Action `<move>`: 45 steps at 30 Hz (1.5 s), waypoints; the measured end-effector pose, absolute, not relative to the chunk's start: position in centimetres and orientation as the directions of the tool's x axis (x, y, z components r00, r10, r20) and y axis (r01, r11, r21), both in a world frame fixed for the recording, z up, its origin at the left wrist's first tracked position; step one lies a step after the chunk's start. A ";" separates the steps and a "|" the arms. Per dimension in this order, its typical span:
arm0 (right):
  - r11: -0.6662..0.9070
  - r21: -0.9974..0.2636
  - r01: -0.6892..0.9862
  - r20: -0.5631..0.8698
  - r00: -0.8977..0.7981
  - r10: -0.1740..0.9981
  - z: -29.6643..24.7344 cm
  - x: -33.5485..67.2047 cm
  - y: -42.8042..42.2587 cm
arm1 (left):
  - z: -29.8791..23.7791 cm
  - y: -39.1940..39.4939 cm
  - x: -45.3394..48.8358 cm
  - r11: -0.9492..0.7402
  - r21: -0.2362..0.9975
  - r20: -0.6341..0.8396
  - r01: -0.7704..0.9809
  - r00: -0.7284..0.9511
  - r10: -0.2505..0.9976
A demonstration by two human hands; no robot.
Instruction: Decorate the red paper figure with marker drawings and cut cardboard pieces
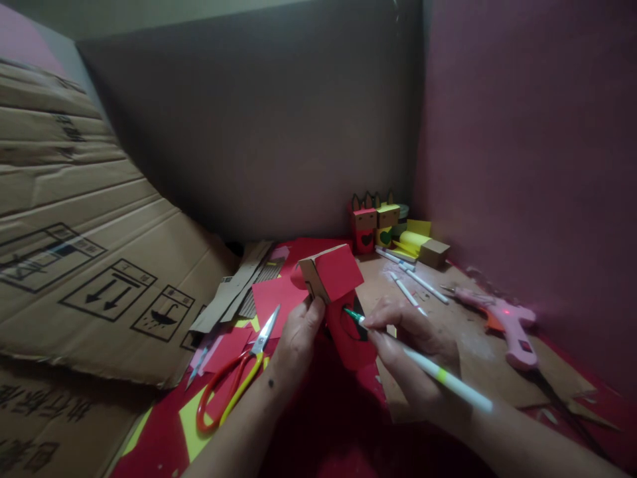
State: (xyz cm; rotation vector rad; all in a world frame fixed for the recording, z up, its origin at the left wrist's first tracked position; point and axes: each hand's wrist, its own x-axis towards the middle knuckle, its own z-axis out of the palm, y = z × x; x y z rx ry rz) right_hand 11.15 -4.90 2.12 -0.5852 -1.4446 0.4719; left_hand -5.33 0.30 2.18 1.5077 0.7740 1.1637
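Note:
My left hand [300,335] is closed on a red paper figure [341,272], a box-shaped head with a cardboard face on a red body, tilted in front of me. A marker pen [428,365] with a white barrel and green tip is gripped in my right hand [423,358]. Its tip rests at or very near a dark outlined shape on the figure's red body. Scissors [243,372] with red and yellow handles lie just left of my left wrist, blades part open. The figure's underside and my left fingertips are hidden.
Two finished-looking figures [375,222] with ears and hearts stand at the back. A pink glue gun [507,322] with a lit red light lies right. Several white markers [411,292] lie on a cardboard sheet [478,352]. Large cardboard [89,252] leans at left; red paper [279,302] lies nearby.

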 end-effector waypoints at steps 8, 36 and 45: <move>0.775 -0.629 0.060 0.777 0.089 0.623 2.0 11.1 -4.9 | 2.2 0.3 -5.3 -0.255 0.963 0.271 -0.090 0.315 0.910; 0.756 -0.654 0.036 0.754 0.122 0.646 1.8 11.2 -4.9 | 1.5 0.6 -5.5 -0.256 0.963 0.271 -0.088 0.330 0.904; 0.758 -0.649 0.071 0.759 0.132 0.638 2.1 11.2 -4.8 | 1.7 0.5 -5.5 -0.242 0.966 0.258 -0.090 0.300 0.919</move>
